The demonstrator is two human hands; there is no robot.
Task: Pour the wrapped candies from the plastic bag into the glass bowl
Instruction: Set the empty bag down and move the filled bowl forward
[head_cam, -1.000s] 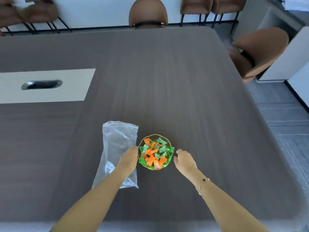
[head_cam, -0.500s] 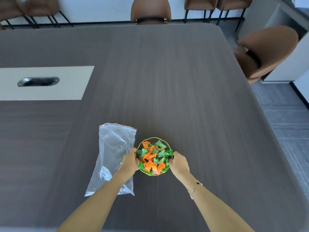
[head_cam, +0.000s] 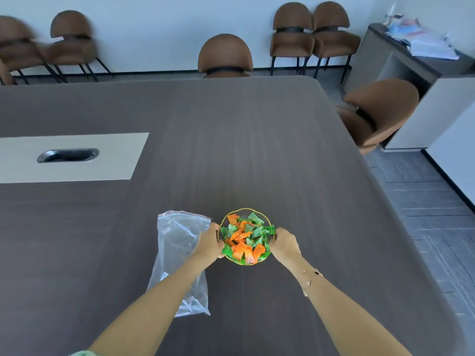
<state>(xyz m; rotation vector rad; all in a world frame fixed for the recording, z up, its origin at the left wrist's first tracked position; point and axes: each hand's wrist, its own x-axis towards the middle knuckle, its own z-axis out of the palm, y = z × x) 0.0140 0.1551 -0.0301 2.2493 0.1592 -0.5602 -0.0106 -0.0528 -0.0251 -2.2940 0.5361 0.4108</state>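
Both hands (head_cam: 208, 243) (head_cam: 284, 244) clasping heaped bowl (head_cam: 246, 260), empty bag (head_cam: 180, 255) just left; candies (head_cam: 244, 237) likely to spill if tilted.

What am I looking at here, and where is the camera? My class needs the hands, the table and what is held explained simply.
There is no machine: a person wears a camera on the head, looking forward and down. The left hand and right hand grip opposite sides of a glass bowl, which is full of orange and green wrapped candies. The bowl appears to rest on a dark wooden table. Beside it, on the left, lies a clear plastic bag, flat and apparently empty. Brown chairs stand around.
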